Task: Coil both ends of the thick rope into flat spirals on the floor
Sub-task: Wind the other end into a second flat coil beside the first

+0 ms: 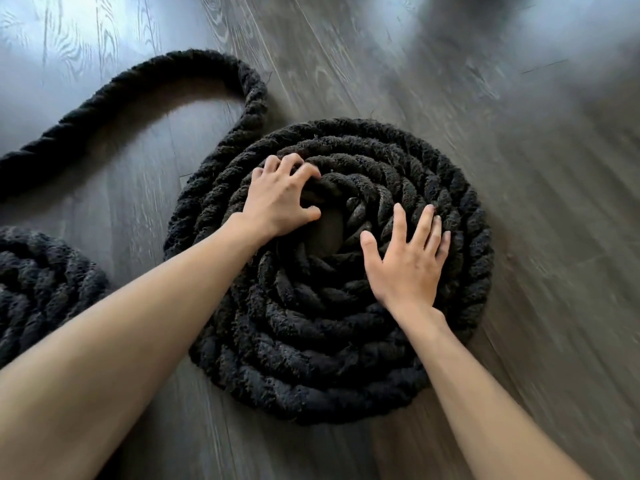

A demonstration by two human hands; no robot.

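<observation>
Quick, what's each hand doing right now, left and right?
Left hand: fingers curled, gripping an inner turn of the rope spiral.
Right hand: open, fingers spread flat, pressing on the spiral.

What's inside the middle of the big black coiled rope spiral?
Bare grey wood floor shows in the gap. The left hand grips the innermost turn beside it, covering part; the rope's end isn't visible.

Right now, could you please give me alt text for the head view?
A left hand grips the centre of a flat black rope spiral on a grey wood floor; the right hand rests flat on it. A second coil lies at left.
</observation>
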